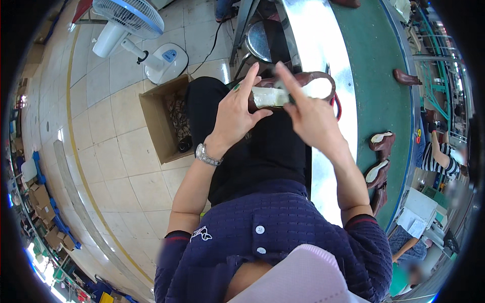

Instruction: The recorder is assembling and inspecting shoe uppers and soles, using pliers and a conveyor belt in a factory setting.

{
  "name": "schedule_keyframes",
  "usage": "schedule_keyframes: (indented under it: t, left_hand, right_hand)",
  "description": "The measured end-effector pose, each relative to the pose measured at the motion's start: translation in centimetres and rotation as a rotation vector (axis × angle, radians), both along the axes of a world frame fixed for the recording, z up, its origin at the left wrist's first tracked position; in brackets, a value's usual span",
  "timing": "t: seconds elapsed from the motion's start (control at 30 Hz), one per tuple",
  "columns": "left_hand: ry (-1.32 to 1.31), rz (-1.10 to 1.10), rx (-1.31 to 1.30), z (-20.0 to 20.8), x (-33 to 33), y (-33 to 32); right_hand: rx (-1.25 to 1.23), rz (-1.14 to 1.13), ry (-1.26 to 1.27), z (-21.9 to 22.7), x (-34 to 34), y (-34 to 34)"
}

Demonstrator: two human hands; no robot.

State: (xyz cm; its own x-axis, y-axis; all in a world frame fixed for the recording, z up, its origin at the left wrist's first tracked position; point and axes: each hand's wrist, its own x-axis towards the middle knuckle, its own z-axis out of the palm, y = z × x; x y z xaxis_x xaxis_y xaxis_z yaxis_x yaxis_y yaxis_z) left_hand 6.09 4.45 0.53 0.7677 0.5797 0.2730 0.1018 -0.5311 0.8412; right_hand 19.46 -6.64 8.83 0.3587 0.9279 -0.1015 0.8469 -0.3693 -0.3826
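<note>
A brown leather shoe upper (303, 77) lies across my lap by the bench edge, its pale underside facing up. My left hand (235, 113) grips its left end, fingers on the far side and thumb on the near side. Over the middle of the shoe is my right hand (314, 118), its index finger stretched forward and smeared by motion. Something small and dark shows between the thumb and fingers of that hand; its kind cannot be made out. A red-handled tool (338, 107) rests on the bench beside the shoe, partly hidden.
A metal bench top (331, 40) runs along my right, with a green conveyor belt (371, 111) beyond it carrying several brown shoe uppers (382, 144). At my left stand an open cardboard box (156, 126) and a white fan (164, 63). A round stool (259, 41) is ahead.
</note>
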Motion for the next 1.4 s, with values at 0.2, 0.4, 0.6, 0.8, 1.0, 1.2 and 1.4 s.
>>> schedule_keyframes:
  t: [0.2,0.4,0.6,0.8,1.0,1.2,1.4]
  left_hand:
    - [-0.026,-0.060,-0.089,0.5,-1.2,0.6]
    - [0.195,-0.030,-0.588,2.5,-5.7,-2.8]
    - [0.228,0.342,-0.086,1.0,-7.4,-2.8]
    - [0.217,0.261,0.018,0.8,-7.4,-4.7]
    - [0.325,0.218,-0.052,1.2,-8.0,-4.9]
    - [-0.480,-0.136,-1.936,-0.9,-5.8,-2.4]
    - [-0.420,-0.063,-1.766,-0.8,-3.8,-2.8]
  right_hand:
    - [0.016,-0.100,-0.205,-0.2,3.8,-0.4]
    - [-0.199,-0.161,0.416,1.4,0.5,-4.0]
    - [-0.256,0.142,0.432,2.1,-1.1,-2.4]
    - [-0.310,0.449,0.268,3.7,-1.8,0.5]
    - [-0.371,0.582,0.035,3.8,-2.0,0.4]
    - [-0.316,0.460,0.028,2.6,-2.0,-1.5]
    - [-0.293,0.504,0.115,3.2,-0.9,-0.9]
